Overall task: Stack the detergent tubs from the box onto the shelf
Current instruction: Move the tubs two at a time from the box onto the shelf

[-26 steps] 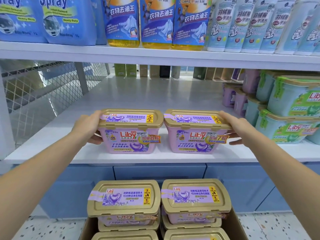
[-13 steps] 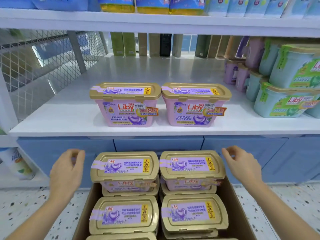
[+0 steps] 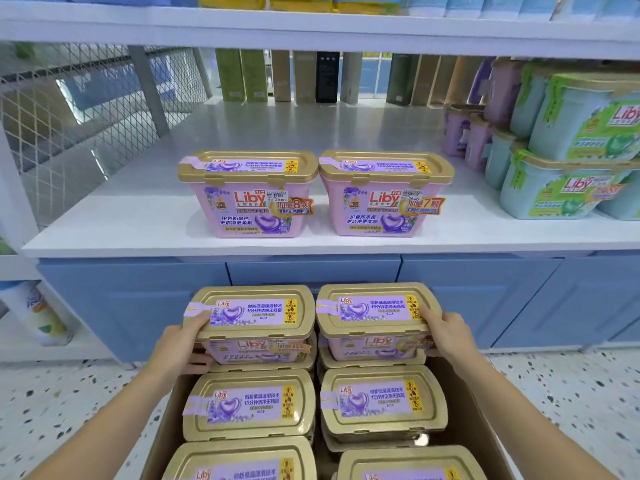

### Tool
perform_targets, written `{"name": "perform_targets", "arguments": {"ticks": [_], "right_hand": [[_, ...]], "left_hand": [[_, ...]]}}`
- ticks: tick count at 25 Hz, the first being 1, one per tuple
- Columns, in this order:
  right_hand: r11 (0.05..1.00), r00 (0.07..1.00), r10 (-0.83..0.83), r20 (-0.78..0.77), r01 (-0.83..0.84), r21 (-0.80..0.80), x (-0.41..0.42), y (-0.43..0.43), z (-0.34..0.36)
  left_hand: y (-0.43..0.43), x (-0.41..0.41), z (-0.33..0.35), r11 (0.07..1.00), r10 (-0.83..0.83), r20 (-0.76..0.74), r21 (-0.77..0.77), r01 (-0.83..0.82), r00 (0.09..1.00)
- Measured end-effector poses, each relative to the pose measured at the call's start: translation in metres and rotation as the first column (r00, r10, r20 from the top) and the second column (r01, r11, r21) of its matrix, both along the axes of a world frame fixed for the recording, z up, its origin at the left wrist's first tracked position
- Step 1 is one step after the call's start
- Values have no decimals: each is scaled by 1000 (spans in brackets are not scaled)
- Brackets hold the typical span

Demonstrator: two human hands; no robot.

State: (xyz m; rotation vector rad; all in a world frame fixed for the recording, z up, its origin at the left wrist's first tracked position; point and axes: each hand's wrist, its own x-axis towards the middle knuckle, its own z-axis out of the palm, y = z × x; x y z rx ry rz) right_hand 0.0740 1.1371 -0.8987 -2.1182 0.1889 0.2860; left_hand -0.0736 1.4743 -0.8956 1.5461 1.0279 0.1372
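Two pink Liby detergent tubs with gold lids, the left one [image 3: 249,194] and the right one [image 3: 386,192], stand side by side near the front of the white shelf [image 3: 114,216]. Below, a cardboard box [image 3: 460,403] holds several more tubs. My left hand [image 3: 183,344] grips the left end of the far-left tub in the box [image 3: 251,318], thumb on its lid. My right hand [image 3: 446,332] grips the right end of the far-right tub in the box [image 3: 372,313]. Both of these tubs sit a little higher than the ones nearer me.
Green and teal Liby tubs [image 3: 568,181] and small purple tubs [image 3: 464,136] are stacked at the shelf's right. A wire mesh panel [image 3: 69,109] closes the left side. Blue cabinet fronts [image 3: 311,271] run under the shelf. The floor is speckled terrazzo [image 3: 571,393].
My hands let go of the two tubs on the shelf, came down to the box and have closed on the two far tubs there. The view has tilted downward.
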Motion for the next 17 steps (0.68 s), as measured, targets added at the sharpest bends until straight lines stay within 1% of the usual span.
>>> {"name": "perform_targets", "arguments": {"ticks": [6, 9, 13, 15, 17], "right_hand": [[994, 996, -74, 50, 78, -81, -4, -2, 11], [996, 994, -69, 79, 73, -45, -8, -8, 35], [999, 989, -35, 146, 39, -26, 0, -18, 85], [1000, 983, -26, 183, 26, 3, 9, -20, 123], [999, 973, -29, 228, 18, 50, 17, -21, 167]], "left_hand": [[-1, -4, 7, 996, 61, 39, 62, -63, 997], [2, -7, 32, 997, 28, 90, 69, -34, 996], [6, -14, 88, 986, -54, 137, 165, 31, 989], [9, -18, 120, 973, -89, 147, 224, 54, 985], [15, -20, 153, 966, -108, 187, 251, 59, 976]]}}
